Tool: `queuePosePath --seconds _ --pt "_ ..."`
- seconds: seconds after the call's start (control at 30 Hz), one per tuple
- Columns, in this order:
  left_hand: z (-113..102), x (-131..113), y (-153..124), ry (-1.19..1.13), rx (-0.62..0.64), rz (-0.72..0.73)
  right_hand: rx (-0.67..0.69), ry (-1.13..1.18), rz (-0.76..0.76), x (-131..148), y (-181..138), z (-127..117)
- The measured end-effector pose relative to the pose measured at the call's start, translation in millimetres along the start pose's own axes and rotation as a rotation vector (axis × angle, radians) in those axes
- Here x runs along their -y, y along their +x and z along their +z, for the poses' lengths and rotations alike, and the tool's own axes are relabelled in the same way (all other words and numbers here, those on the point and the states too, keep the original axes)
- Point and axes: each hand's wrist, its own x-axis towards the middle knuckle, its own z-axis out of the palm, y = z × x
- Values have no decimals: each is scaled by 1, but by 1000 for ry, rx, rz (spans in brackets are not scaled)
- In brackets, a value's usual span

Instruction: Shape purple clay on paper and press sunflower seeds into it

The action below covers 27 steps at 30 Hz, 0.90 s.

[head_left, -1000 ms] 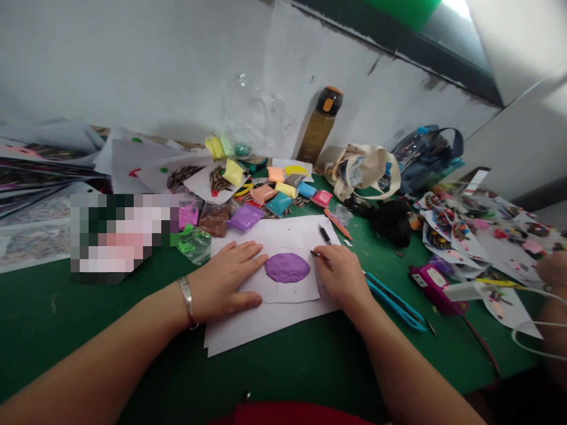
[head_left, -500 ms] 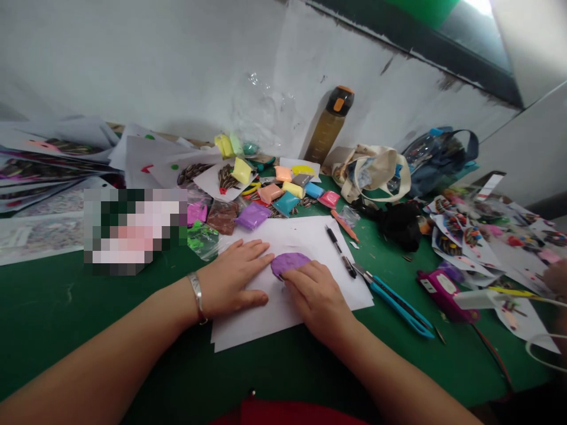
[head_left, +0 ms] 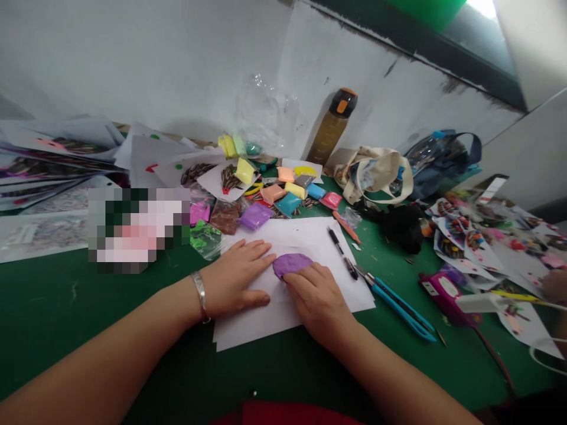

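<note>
A flat, rounded patch of purple modelling clay (head_left: 289, 263) lies on a small stack of white paper (head_left: 266, 327). My right hand (head_left: 316, 298) bends over its near right edge, fingers together and pressed to the clay; the fingertips are partly hidden. To the left, my left hand (head_left: 237, 280) rests flat on the paper with thumb and fingers apart, its fingertips close to the clay's left edge. A black pen (head_left: 342, 252) lies on the paper's right side. Beside it is a blue utility knife (head_left: 401, 308), its blade end near the paper.
Behind the paper lie several coloured clay packets (head_left: 290, 204), among them a purple packet (head_left: 256, 216). A brown bottle (head_left: 332, 127) leans at the wall near a cloth bag (head_left: 376, 174). A magenta device (head_left: 449, 298) sits right, near another person's hand (head_left: 554, 286). Paper stacks (head_left: 57, 144) fill the left.
The view has shifted very slightly. Both hands keep nearly the same places, the right at the clay's edge and the left flat on the paper.
</note>
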Motion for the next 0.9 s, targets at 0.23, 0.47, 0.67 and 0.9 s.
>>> queuePosePath --seconds 0.23,0.47,0.67,0.9 --pt "-1 0 0 -2 16 -15 46 -3 0 -1 -2 -3" --pt "-2 -1 0 27 41 -20 49 3 18 -1 0 -8" --pt "-2 -1 0 33 44 -22 34 39 33 -7 1 -16" --pt "-6 -2 1 36 78 -46 -96 -144 360 -64 4 -24"
